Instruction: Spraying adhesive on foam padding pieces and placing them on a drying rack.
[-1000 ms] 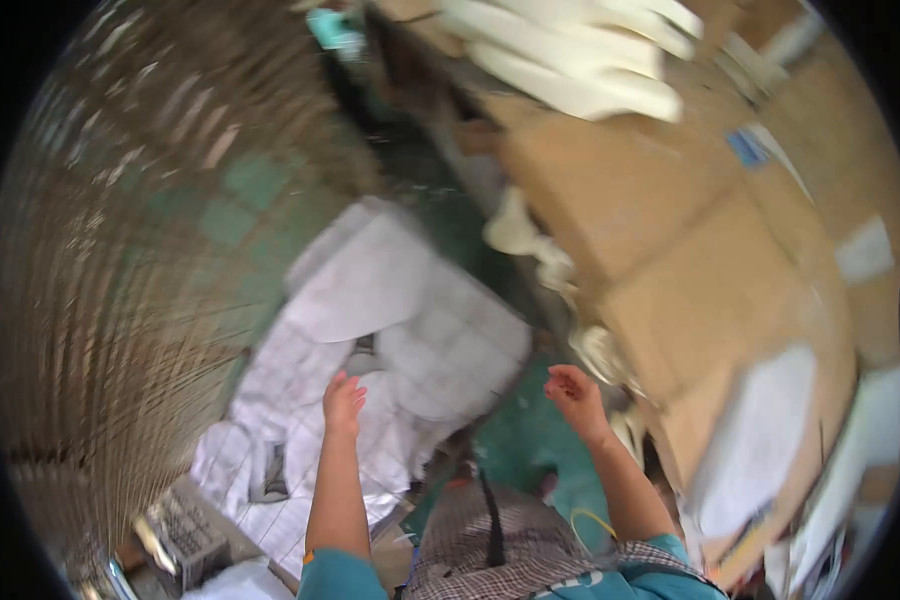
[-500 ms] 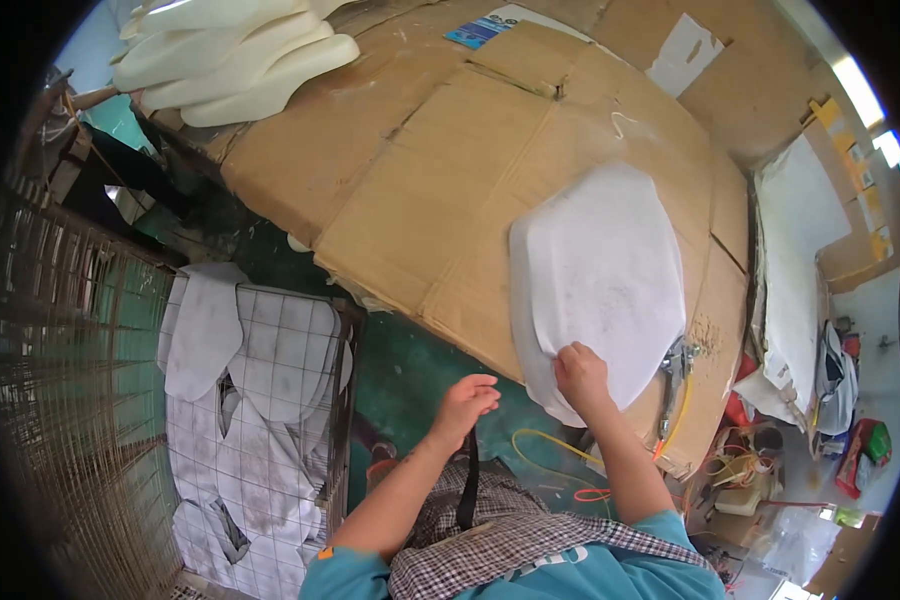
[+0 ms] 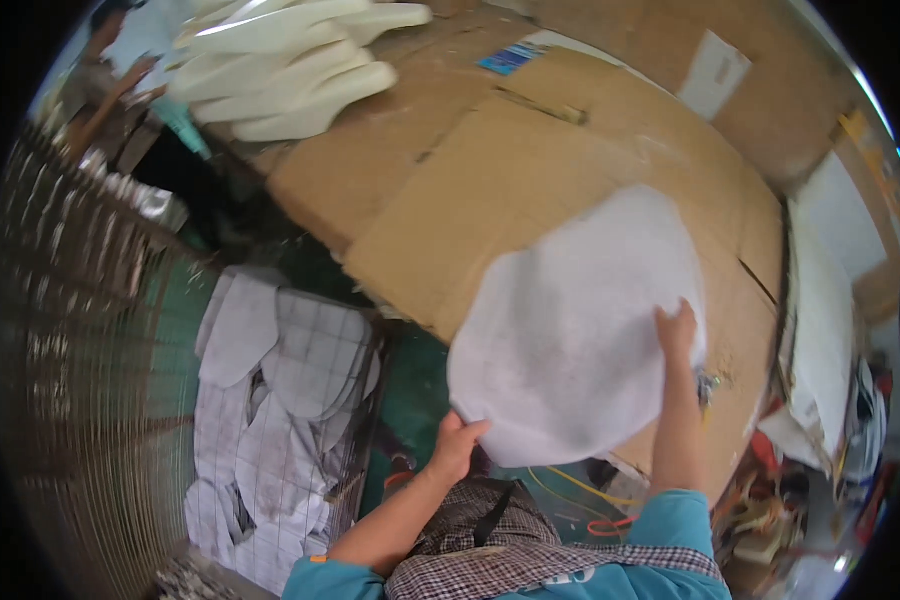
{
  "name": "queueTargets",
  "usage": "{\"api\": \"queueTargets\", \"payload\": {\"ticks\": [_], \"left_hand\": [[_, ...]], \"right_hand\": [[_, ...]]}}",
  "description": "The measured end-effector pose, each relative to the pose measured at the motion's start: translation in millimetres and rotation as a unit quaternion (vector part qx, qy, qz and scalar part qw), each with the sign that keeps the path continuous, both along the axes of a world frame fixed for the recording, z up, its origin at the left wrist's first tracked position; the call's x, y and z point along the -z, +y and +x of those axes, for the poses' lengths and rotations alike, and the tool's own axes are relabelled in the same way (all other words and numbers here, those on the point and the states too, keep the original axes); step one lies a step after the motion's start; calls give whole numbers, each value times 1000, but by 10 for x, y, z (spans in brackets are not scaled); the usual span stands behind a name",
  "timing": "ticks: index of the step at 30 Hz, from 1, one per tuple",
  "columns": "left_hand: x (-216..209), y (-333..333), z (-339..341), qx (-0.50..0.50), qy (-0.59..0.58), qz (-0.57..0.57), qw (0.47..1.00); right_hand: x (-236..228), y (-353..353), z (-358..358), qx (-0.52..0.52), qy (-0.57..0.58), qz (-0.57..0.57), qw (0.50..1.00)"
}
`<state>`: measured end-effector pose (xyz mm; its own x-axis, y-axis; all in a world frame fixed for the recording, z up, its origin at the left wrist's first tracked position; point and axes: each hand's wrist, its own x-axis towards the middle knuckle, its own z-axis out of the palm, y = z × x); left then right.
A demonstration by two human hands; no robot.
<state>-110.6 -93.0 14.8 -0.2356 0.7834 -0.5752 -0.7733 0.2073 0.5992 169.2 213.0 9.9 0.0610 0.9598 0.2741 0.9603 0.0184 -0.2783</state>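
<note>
A large white rounded fabric piece (image 3: 570, 330) lies on brown cardboard sheets (image 3: 490, 190) covering a work surface. My left hand (image 3: 460, 440) grips the piece's near lower edge, where it overhangs the cardboard. My right hand (image 3: 678, 330) rests flat on its right side with fingers spread. A checked apron hangs over my front at the bottom of the view.
A stack of white and checked fabric pieces (image 3: 280, 400) sits low on the left beside a wire mesh wall (image 3: 80, 330). Long white foam shapes (image 3: 290, 60) are piled at the back. Another person (image 3: 100, 80) stands far left. White sheets (image 3: 820, 330) and clutter lie right.
The view turned from the pile on the left to the cardboard surface. The white piece came onto the cardboard, and both hands moved to its edges.
</note>
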Motion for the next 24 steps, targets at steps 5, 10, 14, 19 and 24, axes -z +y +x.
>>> {"api": "queueTargets", "payload": {"ticks": [5, 10, 14, 19, 24], "left_hand": [[51, -230, -239, -33, -44, 6, 998], [5, -994, -985, -111, -77, 61, 989], [9, -2068, -1717, -203, -49, 31, 978], [198, -2971, -2201, -296, -44, -49, 953], [823, -3016, -2458, -371, -84, -64, 923]], "right_hand": [[-20, 28, -176, -59, -26, -99, 993], [-703, -649, -1623, -230, 391, -300, 839], [-1002, -1347, -3057, -361, 413, -390, 739], [-534, -1778, -4642, -375, 393, -474, 693], [44, -1801, -5880, -394, 358, -496, 686]]}}
